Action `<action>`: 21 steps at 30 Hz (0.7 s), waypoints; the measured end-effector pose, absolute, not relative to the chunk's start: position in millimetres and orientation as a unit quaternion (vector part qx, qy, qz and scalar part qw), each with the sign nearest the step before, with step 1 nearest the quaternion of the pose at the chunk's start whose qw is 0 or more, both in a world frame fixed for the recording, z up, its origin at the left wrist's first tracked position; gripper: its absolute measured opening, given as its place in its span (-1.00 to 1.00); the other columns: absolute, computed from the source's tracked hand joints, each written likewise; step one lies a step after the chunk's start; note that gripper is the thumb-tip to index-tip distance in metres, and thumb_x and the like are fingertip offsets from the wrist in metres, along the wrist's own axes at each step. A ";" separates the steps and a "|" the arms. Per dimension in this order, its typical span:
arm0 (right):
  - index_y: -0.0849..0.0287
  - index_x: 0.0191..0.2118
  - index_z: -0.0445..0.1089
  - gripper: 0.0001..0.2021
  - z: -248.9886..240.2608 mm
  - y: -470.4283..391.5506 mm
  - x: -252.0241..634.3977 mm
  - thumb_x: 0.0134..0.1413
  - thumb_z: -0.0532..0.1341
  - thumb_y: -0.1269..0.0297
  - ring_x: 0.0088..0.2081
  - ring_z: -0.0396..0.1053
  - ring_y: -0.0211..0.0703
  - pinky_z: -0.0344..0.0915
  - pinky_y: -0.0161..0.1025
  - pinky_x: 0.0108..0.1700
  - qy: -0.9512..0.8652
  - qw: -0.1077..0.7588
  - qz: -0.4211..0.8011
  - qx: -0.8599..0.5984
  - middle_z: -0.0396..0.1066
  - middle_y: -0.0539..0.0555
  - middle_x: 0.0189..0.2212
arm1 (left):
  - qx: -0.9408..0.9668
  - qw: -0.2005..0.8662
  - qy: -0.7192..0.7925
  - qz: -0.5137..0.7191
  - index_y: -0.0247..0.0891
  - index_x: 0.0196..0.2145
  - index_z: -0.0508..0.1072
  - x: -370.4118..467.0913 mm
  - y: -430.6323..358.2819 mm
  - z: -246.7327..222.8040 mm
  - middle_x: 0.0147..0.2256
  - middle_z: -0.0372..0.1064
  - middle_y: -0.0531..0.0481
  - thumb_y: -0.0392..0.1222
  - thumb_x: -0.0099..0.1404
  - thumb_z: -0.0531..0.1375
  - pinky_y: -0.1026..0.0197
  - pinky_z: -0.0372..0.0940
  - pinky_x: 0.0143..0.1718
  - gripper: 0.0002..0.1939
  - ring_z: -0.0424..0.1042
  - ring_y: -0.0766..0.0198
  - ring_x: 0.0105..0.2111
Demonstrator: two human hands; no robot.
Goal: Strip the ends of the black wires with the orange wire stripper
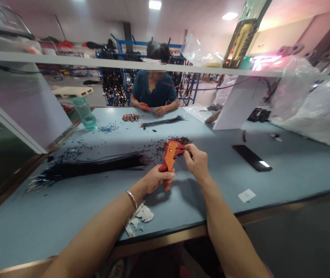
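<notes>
My left hand (160, 178) is wrapped round the handles of an orange and red wire stripper (170, 155), held upright above the table. At the tool's jaws, the fingers of my right hand (196, 159) are pinched together; whatever they hold is too small to make out. Behind the tool lies a heap of small dark and copper-coloured offcuts (179, 142). To the left a thick bundle of black wires (95, 166) stretches across the table, with blue and silvery tips at its far left end.
A co-worker (154, 87) sits opposite, holding a red tool near a smaller wire bundle (165, 122). A green bottle (85, 114) stands back left. Right of me lie a black phone (252, 157) and a white label (246, 195). Crumpled tissue (143, 213) lies by my left forearm. A shelf (118, 63) spans overhead.
</notes>
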State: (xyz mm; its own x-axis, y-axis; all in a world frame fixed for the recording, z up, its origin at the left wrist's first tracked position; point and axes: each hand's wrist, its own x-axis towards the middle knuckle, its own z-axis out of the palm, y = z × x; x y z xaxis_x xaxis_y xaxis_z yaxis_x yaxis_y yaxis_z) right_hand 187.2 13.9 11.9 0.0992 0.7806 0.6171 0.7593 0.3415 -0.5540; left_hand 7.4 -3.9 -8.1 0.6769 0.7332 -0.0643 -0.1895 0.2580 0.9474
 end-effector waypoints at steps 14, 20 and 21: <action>0.15 -0.29 0.41 -0.73 3.4 16.8 174.7 0.11 -0.01 0.22 -0.55 0.30 -0.20 0.13 -0.31 -0.42 -0.655 0.489 -0.019 -0.576 0.40 0.01 -0.59 | 0.472 0.747 0.324 0.337 -0.21 -0.48 0.13 13.9 -13.7 -1.5 -0.74 0.03 0.28 0.03 -0.01 0.35 0.35 -0.03 -0.75 -0.54 -0.01 0.50 -0.82; 0.15 -0.30 0.42 -0.73 1.5 19.1 179.0 0.12 0.00 0.20 -0.56 0.27 -0.21 0.13 -0.31 -0.41 -0.635 0.498 -0.006 -0.590 0.38 0.00 -0.60 | 0.473 0.747 0.271 0.381 -0.26 -0.39 0.23 12.6 -10.7 -2.6 -0.68 0.16 0.22 -0.02 0.02 0.34 0.29 0.14 -0.65 -0.61 0.16 0.43 -0.76; 0.16 -0.31 0.42 -0.73 0.9 20.1 181.1 0.12 0.01 0.19 -0.56 0.26 -0.21 0.13 -0.31 -0.41 -0.628 0.502 -0.006 -0.594 0.38 0.00 -0.60 | 0.465 0.748 0.264 0.394 -0.26 -0.37 0.23 11.6 -8.9 -2.8 -0.66 0.18 0.21 -0.03 0.03 0.33 0.27 0.18 -0.62 -0.62 0.20 0.41 -0.74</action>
